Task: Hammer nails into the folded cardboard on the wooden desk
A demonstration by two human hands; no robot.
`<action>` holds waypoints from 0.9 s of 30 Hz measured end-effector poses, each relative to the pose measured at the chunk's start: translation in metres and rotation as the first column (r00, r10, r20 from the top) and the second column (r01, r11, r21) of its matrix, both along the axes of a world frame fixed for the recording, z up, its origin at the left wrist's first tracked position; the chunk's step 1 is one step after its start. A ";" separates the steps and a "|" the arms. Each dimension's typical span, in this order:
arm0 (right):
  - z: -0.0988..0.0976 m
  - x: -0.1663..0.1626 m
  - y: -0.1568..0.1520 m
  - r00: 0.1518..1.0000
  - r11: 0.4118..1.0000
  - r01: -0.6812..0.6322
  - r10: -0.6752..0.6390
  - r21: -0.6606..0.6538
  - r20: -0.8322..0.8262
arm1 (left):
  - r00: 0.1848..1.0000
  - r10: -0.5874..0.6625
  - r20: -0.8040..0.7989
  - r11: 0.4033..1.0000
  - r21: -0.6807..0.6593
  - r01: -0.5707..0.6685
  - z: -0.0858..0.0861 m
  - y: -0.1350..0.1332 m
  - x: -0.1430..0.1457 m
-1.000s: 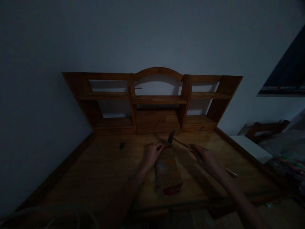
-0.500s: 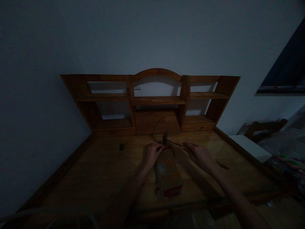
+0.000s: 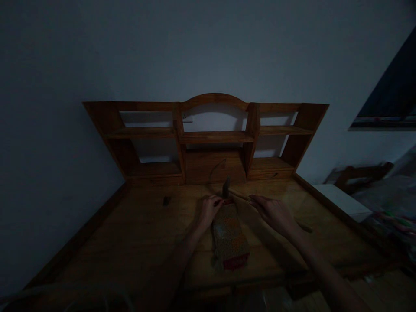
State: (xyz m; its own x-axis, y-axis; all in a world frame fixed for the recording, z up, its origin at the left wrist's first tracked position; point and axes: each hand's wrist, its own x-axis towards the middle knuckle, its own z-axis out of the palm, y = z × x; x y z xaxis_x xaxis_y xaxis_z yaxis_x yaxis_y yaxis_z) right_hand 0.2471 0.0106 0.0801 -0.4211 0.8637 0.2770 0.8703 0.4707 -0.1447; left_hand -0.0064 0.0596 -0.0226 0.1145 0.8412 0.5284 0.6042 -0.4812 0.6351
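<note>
A hammer (image 3: 225, 189) with a dark head and a long wooden handle is in my right hand (image 3: 270, 211), whose fingers are wrapped round the handle. The handle's end shows behind the wrist. Its head hangs just above the far end of a brown, speckled block-like thing (image 3: 231, 232) with red ends, which lies lengthwise on the desk. At that far red end my left hand (image 3: 208, 211) has its thumb and fingers pinched together, close to the hammer head. Whatever sits in the pinch is too small and dark to make out.
The wooden desk (image 3: 136, 225) carries a shelf unit (image 3: 216, 137) along its back, against the wall. A small dark object (image 3: 166, 200) lies left of my hands. A thin curved cord (image 3: 212, 169) rises behind the hammer. Beyond the right edge stands a white surface (image 3: 341, 201).
Hardly anything differs. The hammer head and both hands are almost where they were, with only a very slight shift of the view.
</note>
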 end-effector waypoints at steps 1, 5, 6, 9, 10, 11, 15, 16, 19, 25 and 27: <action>0.000 0.000 0.000 1.000 1.000 0.001 -0.001 -0.003 0.009 | 1.000 0.002 -0.008 1.000 0.000 -0.002 0.001 0.000 0.000; -0.002 -0.001 -0.001 1.000 1.000 0.001 -0.002 -0.017 -0.010 | 1.000 0.022 -0.010 1.000 -0.013 -0.022 0.003 -0.001 0.000; -0.003 -0.001 -0.001 1.000 1.000 0.003 -0.004 -0.020 -0.018 | 1.000 0.023 -0.005 1.000 -0.014 -0.023 0.003 -0.001 0.000; -0.004 -0.001 -0.001 1.000 1.000 0.017 -0.017 -0.019 -0.006 | 1.000 0.017 0.005 1.000 -0.018 -0.017 0.000 0.000 0.001; -0.004 -0.001 0.000 1.000 1.000 0.019 -0.019 -0.017 -0.004 | 1.000 0.015 0.009 1.000 -0.025 -0.015 -0.001 0.001 0.000; -0.004 0.000 0.000 1.000 1.000 0.019 -0.019 -0.014 -0.011 | 1.000 0.015 0.018 0.999 -0.036 -0.014 -0.002 0.001 0.000; -0.005 0.000 0.001 0.998 1.000 -0.008 0.006 -0.028 -0.070 | 0.998 0.017 0.054 0.997 -0.072 -0.013 -0.007 0.004 0.000; -0.006 0.000 0.002 0.997 0.999 -0.013 0.011 -0.031 -0.076 | 0.998 0.012 0.057 0.997 -0.076 -0.007 -0.007 0.004 0.000; -0.008 0.000 0.003 0.995 0.999 -0.024 0.020 -0.037 -0.100 | 0.998 -0.002 0.067 0.996 -0.094 0.008 -0.006 0.003 0.001; -0.008 0.001 0.006 0.988 0.999 -0.010 0.002 -0.053 -0.152 | 0.997 0.016 0.077 0.992 -0.129 -0.006 -0.001 0.002 0.002; -0.008 0.001 0.006 0.991 0.998 -0.007 -0.001 -0.059 -0.131 | 0.997 0.016 0.071 0.991 -0.130 -0.007 -0.002 0.003 0.002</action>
